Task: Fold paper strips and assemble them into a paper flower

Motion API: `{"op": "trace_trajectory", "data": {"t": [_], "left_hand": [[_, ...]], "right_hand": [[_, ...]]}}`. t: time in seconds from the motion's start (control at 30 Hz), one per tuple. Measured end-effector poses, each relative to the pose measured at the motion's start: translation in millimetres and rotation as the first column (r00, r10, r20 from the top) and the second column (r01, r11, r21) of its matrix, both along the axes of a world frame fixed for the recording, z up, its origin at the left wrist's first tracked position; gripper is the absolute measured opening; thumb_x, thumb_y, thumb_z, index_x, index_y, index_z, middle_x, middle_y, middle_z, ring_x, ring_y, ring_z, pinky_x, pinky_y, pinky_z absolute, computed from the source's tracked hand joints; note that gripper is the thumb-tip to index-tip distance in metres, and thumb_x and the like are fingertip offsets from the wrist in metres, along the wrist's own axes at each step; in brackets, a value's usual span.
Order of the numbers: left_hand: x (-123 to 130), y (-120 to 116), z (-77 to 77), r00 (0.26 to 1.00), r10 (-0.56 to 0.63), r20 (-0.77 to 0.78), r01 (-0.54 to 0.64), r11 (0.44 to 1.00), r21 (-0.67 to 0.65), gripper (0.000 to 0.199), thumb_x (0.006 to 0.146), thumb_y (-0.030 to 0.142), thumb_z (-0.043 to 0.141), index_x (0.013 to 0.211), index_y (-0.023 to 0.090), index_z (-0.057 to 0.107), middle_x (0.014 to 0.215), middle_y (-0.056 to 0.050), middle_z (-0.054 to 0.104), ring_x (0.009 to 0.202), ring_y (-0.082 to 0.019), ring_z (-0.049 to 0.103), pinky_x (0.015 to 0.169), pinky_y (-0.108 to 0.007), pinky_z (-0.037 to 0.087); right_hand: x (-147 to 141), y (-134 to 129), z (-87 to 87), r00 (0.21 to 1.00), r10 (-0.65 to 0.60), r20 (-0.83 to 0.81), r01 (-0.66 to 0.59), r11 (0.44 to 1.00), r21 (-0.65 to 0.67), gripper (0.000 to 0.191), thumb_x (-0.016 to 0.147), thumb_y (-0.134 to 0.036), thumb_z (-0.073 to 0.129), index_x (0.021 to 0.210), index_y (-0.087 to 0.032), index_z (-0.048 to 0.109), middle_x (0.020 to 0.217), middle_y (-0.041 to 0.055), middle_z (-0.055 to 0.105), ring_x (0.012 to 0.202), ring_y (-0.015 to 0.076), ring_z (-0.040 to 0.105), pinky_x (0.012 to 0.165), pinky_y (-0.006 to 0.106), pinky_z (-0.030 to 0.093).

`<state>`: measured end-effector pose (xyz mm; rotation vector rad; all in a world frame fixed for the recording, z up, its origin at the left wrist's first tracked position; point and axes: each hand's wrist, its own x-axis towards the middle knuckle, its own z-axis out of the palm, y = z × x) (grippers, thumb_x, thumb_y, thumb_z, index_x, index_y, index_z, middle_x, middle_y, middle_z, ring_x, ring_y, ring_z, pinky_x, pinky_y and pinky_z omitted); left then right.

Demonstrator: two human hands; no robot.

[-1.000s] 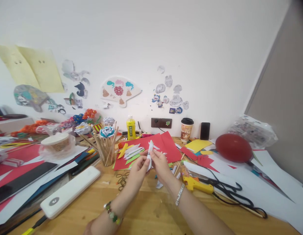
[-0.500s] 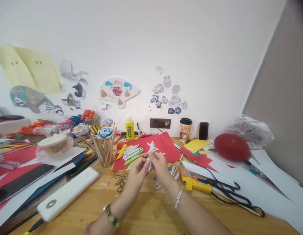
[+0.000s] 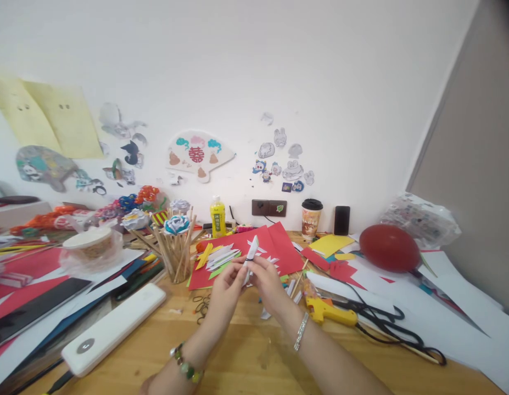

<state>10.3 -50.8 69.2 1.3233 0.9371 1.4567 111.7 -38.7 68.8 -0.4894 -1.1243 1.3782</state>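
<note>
A slim piece of folded white paper (image 3: 253, 247) stands upright between my two hands above the table. A thin dark band, like a rubber band (image 3: 249, 259), crosses it at my fingertips. My left hand (image 3: 229, 282) pinches the paper from the left, fingers closed. From the right, my right hand (image 3: 268, 282) is closed on the same paper, its fingers meeting the left ones. The paper's lower end is mostly hidden by my hands. Behind them, red paper sheets (image 3: 285, 247) carry folded white strips (image 3: 223, 259), with yellow strips (image 3: 203, 255) beside those.
Loose rubber bands (image 3: 201, 307) lie left of my hands. A yellow glue gun (image 3: 332, 311) and black-handled scissors (image 3: 402, 332) are at right. Left stand a white power bank (image 3: 114, 329) and a holder of sticks (image 3: 174, 258). A yellow bottle (image 3: 217, 216) and a cup (image 3: 311, 219) are behind.
The paper's upper end leans slightly more to the right, and the dark band across it now shows. Both hands stay in nearly the same place, their fingers shifted a little.
</note>
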Motion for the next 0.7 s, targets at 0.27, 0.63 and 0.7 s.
{"op": "trace_trajectory", "data": {"t": [0.27, 0.63, 0.7], "left_hand": [[-2, 3, -3.3, 0.973, 0.127, -0.192, -0.087, 0.975, 0.205, 0.023, 0.071, 0.038, 0.063, 0.063, 0.017, 0.058, 0.061, 0.001, 0.056, 0.057, -0.013, 0.048, 0.053, -0.022, 0.039], [-2, 5, -7.9, 0.977, 0.102, -0.189, -0.059, 0.973, 0.221, 0.021, 0.073, 0.038, 0.060, 0.069, 0.018, 0.061, 0.093, -0.007, 0.065, 0.077, -0.018, 0.056, 0.067, -0.024, 0.042], [-1, 4, -8.5, 0.966, 0.135, -0.222, -0.084, 0.970, 0.228, 0.021, 0.074, 0.038, 0.060, 0.067, 0.018, 0.060, 0.079, -0.004, 0.065, 0.067, -0.016, 0.054, 0.062, -0.024, 0.040]], "right_hand": [[-4, -1, -0.8, 1.000, 0.006, -0.021, -0.006, 1.000, 0.007, 0.023, 0.073, -0.037, 0.062, 0.083, -0.017, 0.067, 0.082, 0.0053, 0.066, 0.075, 0.0165, 0.060, 0.071, 0.030, 0.047], [13, 7, 3.0, 0.974, -0.055, 0.221, 0.023, 0.989, 0.145, 0.025, 0.073, -0.038, 0.063, 0.085, -0.017, 0.067, 0.078, 0.0029, 0.065, 0.078, 0.0181, 0.059, 0.080, 0.033, 0.045], [11, 8, 0.0, 0.971, -0.087, 0.223, 0.056, 0.988, 0.141, 0.026, 0.074, -0.041, 0.061, 0.083, -0.016, 0.066, 0.077, 0.0028, 0.064, 0.075, 0.0175, 0.058, 0.078, 0.032, 0.045]]}}
